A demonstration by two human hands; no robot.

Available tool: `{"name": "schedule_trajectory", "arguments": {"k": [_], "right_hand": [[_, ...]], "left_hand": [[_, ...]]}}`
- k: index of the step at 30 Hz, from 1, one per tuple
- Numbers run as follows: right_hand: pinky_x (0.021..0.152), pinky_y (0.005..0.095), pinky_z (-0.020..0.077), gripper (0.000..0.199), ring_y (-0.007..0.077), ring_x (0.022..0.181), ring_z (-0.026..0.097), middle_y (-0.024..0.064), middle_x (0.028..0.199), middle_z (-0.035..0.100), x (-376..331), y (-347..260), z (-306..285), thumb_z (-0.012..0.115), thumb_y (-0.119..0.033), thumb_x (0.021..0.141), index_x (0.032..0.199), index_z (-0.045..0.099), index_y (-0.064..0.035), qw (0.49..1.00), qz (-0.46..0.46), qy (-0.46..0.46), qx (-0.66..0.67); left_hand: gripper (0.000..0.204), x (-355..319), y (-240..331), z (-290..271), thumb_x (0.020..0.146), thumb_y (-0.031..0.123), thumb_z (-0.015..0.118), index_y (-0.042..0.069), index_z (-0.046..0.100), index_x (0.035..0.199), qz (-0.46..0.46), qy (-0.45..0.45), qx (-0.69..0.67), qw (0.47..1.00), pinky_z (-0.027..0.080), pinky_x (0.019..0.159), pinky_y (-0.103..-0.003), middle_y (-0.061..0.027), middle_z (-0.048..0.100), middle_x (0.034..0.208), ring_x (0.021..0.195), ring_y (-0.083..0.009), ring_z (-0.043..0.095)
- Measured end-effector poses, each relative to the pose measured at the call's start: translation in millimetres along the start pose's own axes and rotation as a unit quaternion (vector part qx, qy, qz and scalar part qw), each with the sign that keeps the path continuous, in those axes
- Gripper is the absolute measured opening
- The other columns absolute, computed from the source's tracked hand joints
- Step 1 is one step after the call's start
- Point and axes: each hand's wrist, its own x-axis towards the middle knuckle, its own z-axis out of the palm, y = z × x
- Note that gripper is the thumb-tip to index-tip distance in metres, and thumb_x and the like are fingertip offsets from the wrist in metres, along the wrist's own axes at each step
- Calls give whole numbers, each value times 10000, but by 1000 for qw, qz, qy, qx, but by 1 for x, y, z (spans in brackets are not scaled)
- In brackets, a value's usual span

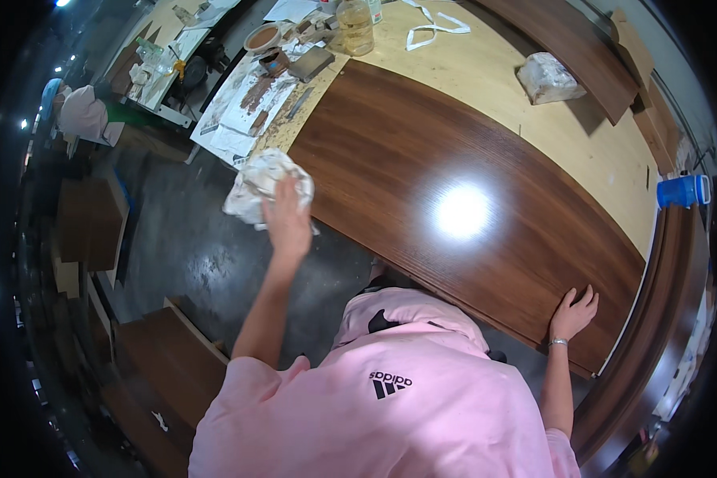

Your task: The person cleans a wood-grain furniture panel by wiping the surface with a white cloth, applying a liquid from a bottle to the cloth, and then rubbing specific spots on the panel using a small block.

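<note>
Dark brown wood-grain panel [446, 199] lying flat on the pale bench [486, 72], running from centre frame to the lower right, its glossy face showing a bright lamp reflection. Left hand [285, 219], at the panel's upper-left edge, is closed around a crumpled white rag [259, 182], fingers gripping the cloth from above at the board's corner. Right hand [573, 312], at the lower right, lies flat with fingers spread on the panel's near corner, apparently steadying it. Judged step: wiping or rubbing the finished surface, now at the left edge; a further pass would call for drawing the rag along the grain while the spread hand keeps the board from sliding. Upper centre: stained paper sheets [243, 103], a plastic bottle [355, 28]. Right edge: blue cup [681, 191].
</note>
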Motion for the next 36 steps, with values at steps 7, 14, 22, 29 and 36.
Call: {"name": "schedule_trajectory", "arguments": {"k": [7,14,22,29,36], "right_hand": [[1096,484,355,493,405,1325,413,259,1451,423,0,5,-1,538,-331,982,1381,501,-43,1000,0,-2,-2],[1100,484,352,494,402,1328,411,259,1456,420,-1,0,0,544,-325,979,1381,502,-41,1000,10,4,4],[1095,485,356,483,403,1322,415,260,1445,429,-2,-5,-6,552,-306,974,1373,506,-38,1000,7,6,10],[1089,487,359,475,401,1319,416,254,1443,429,1,-6,-8,557,-288,970,1361,508,-24,1000,7,17,2],[1115,484,335,505,402,1346,389,243,1462,411,-1,-14,-12,585,-282,953,1386,485,-44,999,25,-1,23]], "left_hand": [[519,-34,14,6,906,99,478,37,476,1422,84,-1,-181,980,134,1173,-594,-158,491,1460,1383,-339,423],[581,-36,7,0,867,57,537,33,440,1439,53,-13,-105,993,159,1159,-581,-138,464,1483,1429,-293,369],[543,-18,-6,2,862,46,536,-25,465,1395,12,37,-96,995,174,1146,-612,-192,495,1433,1388,-355,406],[593,27,111,4,903,235,630,8,446,1419,237,-185,-148,942,261,1154,-521,-152,425,1505,1420,-300,369],[775,242,38,57,923,380,594,48,256,1535,-39,-125,-111,985,150,1203,-519,-172,299,1580,1460,-280,298]]}}
